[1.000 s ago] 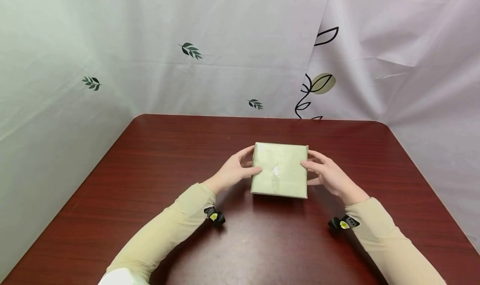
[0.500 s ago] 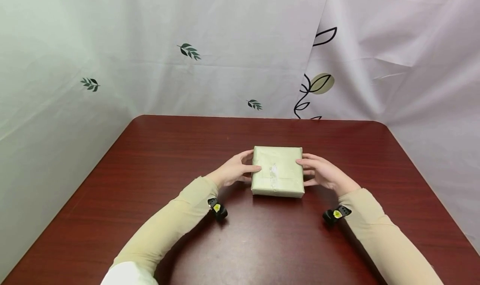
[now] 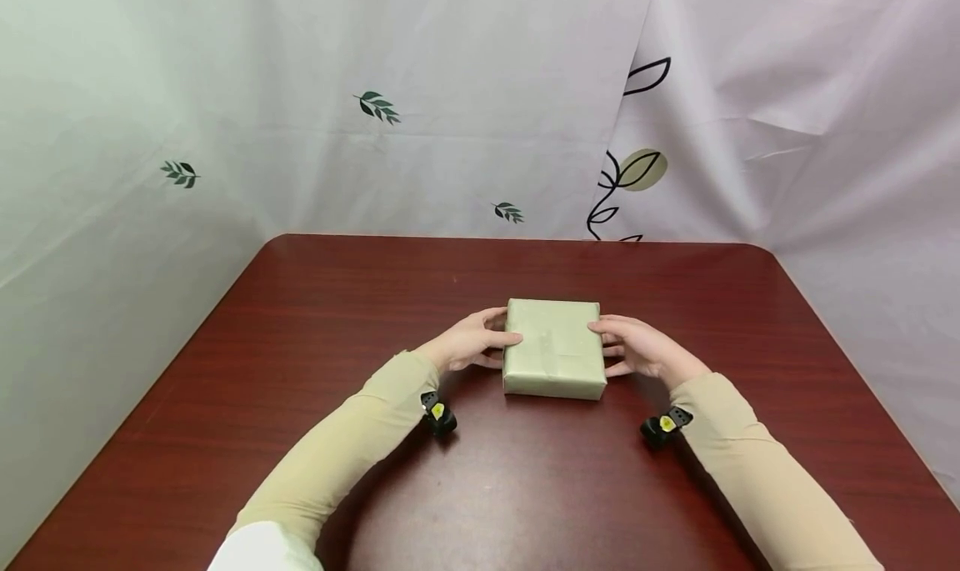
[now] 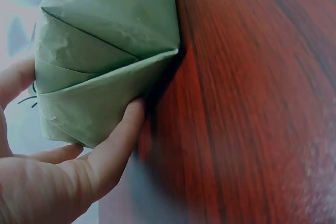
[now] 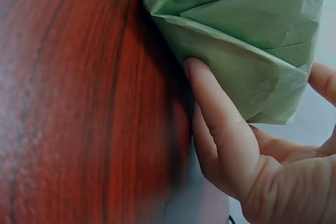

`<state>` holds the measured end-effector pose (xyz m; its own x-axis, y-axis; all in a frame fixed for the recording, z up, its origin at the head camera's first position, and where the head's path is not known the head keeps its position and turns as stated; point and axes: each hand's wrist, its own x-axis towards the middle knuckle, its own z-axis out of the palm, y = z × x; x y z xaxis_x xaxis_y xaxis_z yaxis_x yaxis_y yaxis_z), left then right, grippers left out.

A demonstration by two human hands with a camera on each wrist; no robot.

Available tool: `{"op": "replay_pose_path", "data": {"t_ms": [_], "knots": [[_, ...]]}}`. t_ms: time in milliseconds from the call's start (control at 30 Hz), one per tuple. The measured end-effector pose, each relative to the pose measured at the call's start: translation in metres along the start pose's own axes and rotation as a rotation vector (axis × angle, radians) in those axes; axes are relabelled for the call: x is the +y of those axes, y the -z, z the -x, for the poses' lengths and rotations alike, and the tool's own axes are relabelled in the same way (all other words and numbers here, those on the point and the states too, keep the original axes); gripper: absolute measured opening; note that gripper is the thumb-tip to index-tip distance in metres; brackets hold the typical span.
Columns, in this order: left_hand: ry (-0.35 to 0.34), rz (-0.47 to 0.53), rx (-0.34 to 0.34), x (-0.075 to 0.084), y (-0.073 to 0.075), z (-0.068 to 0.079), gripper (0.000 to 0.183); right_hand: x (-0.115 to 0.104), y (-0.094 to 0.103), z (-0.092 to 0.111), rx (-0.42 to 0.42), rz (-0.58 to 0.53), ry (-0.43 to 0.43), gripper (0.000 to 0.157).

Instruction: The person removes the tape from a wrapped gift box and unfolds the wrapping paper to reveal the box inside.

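A square box wrapped in pale green paper lies between my two hands on the dark red table, its top and front side showing in the head view. My left hand grips its left side, thumb on the top face and fingers against the side. From the right, my right hand holds it the same way. Folded paper flaps form the box's left end in the left wrist view. Similar folds with bits of clear tape show on the right end in the right wrist view.
The reddish-brown wooden table has rounded far corners. A white cloth backdrop with leaf prints hangs behind it and along both sides. A small black camera is strapped to each wrist.
The box has tipped flatter and come down to the table, so its front side shows more. My right hand has shifted slightly left with it; the left has barely moved.
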<state>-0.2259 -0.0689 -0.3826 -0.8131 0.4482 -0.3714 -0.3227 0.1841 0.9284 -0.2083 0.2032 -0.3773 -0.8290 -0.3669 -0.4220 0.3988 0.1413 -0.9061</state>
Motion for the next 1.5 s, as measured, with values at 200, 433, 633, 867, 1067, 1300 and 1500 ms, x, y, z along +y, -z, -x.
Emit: {"op": "replay_pose_path", "data": {"t_ms": [200, 433, 633, 867, 1067, 1300, 1500], "knots": [[0.000, -0.022, 0.001, -0.001, 0.001, 0.001, 0.071, -0.001, -0.001, -0.001, 0.028, 0.052, -0.018, 0.066], [-0.004, -0.038, 0.030, 0.000, -0.001, 0.002, 0.070, -0.003, -0.003, -0.001, 0.084, 0.116, -0.012, 0.071], [-0.017, -0.035, 0.081, 0.002, -0.003, 0.006, 0.066, -0.003, -0.003, 0.002, 0.106, 0.119, 0.012, 0.068], [-0.099, -0.062, 0.172, 0.008, 0.001, 0.010, 0.062, -0.004, 0.003, 0.012, 0.127, 0.150, 0.088, 0.058], [-0.297, -0.279, 0.265, 0.016, 0.000, 0.014, 0.054, -0.004, 0.007, 0.021, 0.147, 0.244, 0.202, 0.051], [-0.506, -0.461, 0.223, 0.026, -0.014, 0.020, 0.048, -0.006, 0.004, 0.028, 0.175, 0.378, 0.329, 0.043], [-0.567, -0.764, 0.112, 0.030, -0.029, 0.021, 0.055, -0.009, 0.003, 0.032, 0.177, 0.501, 0.396, 0.036]]}}
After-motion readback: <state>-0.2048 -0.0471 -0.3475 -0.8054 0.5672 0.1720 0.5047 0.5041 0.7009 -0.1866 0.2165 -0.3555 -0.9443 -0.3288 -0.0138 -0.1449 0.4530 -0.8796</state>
